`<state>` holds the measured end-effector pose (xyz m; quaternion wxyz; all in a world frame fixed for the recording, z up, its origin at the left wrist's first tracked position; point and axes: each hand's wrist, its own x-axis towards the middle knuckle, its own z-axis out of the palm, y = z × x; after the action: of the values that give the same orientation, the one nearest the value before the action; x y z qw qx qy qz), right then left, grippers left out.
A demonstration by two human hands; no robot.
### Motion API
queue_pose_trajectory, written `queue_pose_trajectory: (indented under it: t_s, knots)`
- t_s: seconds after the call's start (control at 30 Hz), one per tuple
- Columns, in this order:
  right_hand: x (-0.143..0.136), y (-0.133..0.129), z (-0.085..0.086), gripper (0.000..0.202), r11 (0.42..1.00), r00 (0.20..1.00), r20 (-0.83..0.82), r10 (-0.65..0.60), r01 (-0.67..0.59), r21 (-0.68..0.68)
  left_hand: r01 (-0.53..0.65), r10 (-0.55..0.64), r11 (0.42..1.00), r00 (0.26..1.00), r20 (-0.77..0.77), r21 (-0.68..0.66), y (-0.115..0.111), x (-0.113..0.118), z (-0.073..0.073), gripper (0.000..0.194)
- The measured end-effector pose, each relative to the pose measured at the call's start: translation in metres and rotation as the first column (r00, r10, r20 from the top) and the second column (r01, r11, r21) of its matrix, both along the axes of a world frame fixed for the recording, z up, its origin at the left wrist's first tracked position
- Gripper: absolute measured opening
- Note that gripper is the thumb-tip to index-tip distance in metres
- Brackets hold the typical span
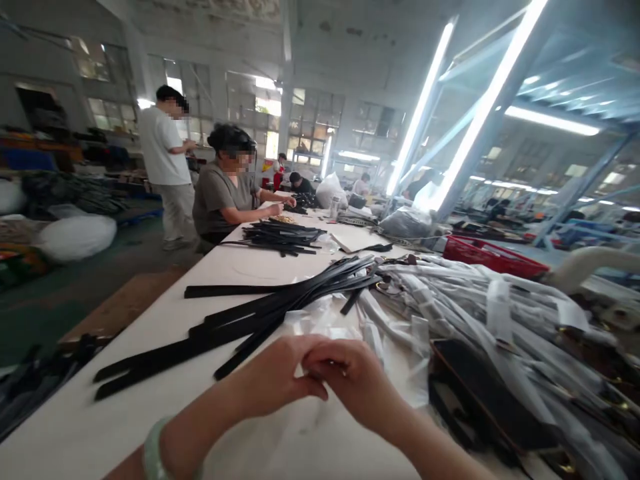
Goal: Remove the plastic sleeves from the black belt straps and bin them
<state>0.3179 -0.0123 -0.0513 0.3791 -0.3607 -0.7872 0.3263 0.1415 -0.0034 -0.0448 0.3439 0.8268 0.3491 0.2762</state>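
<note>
1. Room: a large workshop with windows along the far wall (200, 80). Lit tubes (473, 127) run diagonally on a frame at the upper right.
2. Persons: one in a white shirt (163, 150) stands beyond the table, at left. One in a grey-brown top (217, 200) sits at the table's left edge, both hands over the surface.
3. Table (175, 320): pale, flat, extending from the foreground toward the far side of the room.
4. Wrapped straps (450, 293): a large heap in translucent covering, occupying the right side of the table. A red basket (490, 257) is located behind it.
5. Black strips (270, 310): fanned across the table, beyond and to the left of the fingers, apart from them. A second bundle (280, 235) lies farther back.
6. Clear plastic film (325, 321): on the table just beyond the fingers, between the black strips and the wrapped straps. Contact with the fingers cannot be determined.
7. Left hand (275, 373) and right hand (357, 380): raised over the near part of the table, fingers curled inward and fingertips meeting. Whether they grip anything between them cannot be determined.
8. Bracelet (154, 450): pale green, fitted at the left wrist.
</note>
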Motion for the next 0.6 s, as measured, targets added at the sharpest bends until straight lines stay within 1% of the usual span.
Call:
queue_pose_trajectory:
  t_s: [0.03, 0.07, 0.1, 0.17, 0.23, 0.3, 0.33, 0.37, 0.4, 0.47, 0.53, 0.57, 0.6]
  knots:
    - [-0.005, 0.002, 0.005, 0.022, 0.999, 0.999, -0.033, 0.035, -0.036, -0.027, -0.01, 0.011, 0.999, 1.0, 0.016, -0.048, -0.001, -0.005, 0.001, 0.033]
    - [-0.009, 0.005, 0.009, 0.022, 0.995, 0.996, -0.054, 0.075, -0.078, -0.055, -0.027, 0.028, 0.996, 1.0, 0.013, -0.089, -0.001, -0.011, 0.001, 0.024]
    - [-0.013, 0.009, 0.01, 0.024, 0.99, 0.992, -0.064, 0.109, -0.114, -0.08, -0.054, 0.054, 0.992, 0.999, -0.006, -0.113, -0.002, -0.019, 0.001, 0.023]
    - [-0.021, 0.02, 0.004, 0.026, 0.978, 0.987, -0.046, 0.154, -0.159, -0.136, -0.141, 0.131, 0.983, 0.988, -0.085, -0.116, -0.004, -0.036, -0.002, 0.03]
    - [-0.03, 0.033, -0.008, 0.03, 0.963, 0.985, 0.002, 0.173, -0.168, -0.21, -0.263, 0.245, 0.961, 0.952, -0.184, -0.081, -0.007, -0.052, -0.007, 0.036]
    - [-0.039, 0.045, -0.023, 0.034, 0.924, 0.976, 0.022, 0.217, -0.198, -0.327, -0.383, 0.358, 0.922, 0.902, -0.242, -0.065, -0.012, -0.066, -0.014, 0.038]
    - [-0.043, 0.05, -0.03, 0.036, 0.885, 0.967, -0.005, 0.254, -0.234, -0.403, -0.431, 0.402, 0.9, 0.88, -0.254, -0.07, -0.015, -0.072, -0.018, 0.039]
    - [-0.046, 0.055, -0.037, 0.038, 0.831, 0.956, -0.058, 0.288, -0.279, -0.481, -0.472, 0.439, 0.878, 0.859, -0.264, -0.076, -0.019, -0.078, -0.023, 0.041]
    - [-0.047, 0.059, -0.041, 0.04, 0.762, 0.939, -0.131, 0.316, -0.334, -0.555, -0.507, 0.469, 0.858, 0.839, -0.277, -0.083, -0.023, -0.083, -0.027, 0.042]
    - [-0.046, 0.065, -0.047, 0.044, 0.594, 0.893, -0.283, 0.349, -0.445, -0.67, -0.565, 0.52, 0.822, 0.795, -0.312, -0.069, -0.031, -0.094, -0.036, 0.043]
    - [-0.039, 0.069, -0.049, 0.046, 0.43, 0.847, -0.372, 0.379, -0.518, -0.74, -0.601, 0.571, 0.799, 0.747, -0.34, 0.024, -0.04, -0.104, -0.045, 0.038]
    - [-0.034, 0.07, -0.048, 0.046, 0.37, 0.833, -0.392, 0.39, -0.532, -0.761, -0.617, 0.61, 0.78, 0.715, -0.341, 0.101, -0.045, -0.11, -0.05, 0.035]
    - [-0.029, 0.072, -0.047, 0.046, 0.329, 0.827, -0.402, 0.393, -0.535, -0.778, -0.631, 0.654, 0.752, 0.679, -0.333, 0.19, -0.05, -0.116, -0.054, 0.033]
